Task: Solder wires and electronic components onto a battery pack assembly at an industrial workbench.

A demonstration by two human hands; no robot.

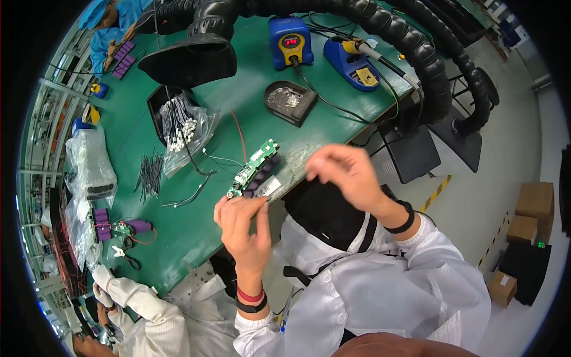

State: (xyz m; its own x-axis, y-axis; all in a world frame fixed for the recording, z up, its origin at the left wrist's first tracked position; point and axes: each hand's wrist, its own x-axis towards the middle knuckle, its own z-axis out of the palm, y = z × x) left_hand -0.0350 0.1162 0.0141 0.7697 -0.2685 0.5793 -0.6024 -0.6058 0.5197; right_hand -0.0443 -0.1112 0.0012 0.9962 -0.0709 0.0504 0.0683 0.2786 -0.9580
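My left hand (242, 229) grips the near end of a battery pack, with its fingers and thumb closed around that end. The pack has purple cells (262, 174) and a long green circuit board (254, 163) along its upper side. It lies at a slant near the table's front edge, and a white label (267, 188) shows on its side. A thin red wire (239, 132) and a pale wire lead away from the board. To the right of the pack, my right hand (351, 175) is raised over the table edge. Its fingers curl inward but are blurred, so any small thing in them is hidden.
A soldering station (290, 43), an iron stand (352, 66) and a black solder-scrap tray (289, 102) stand at the back. Black fume hoses (380, 27) arch overhead. A bin of white-plugged cables (178, 125) and loose black wires (150, 175) lie left. Co-workers sit left and far left.
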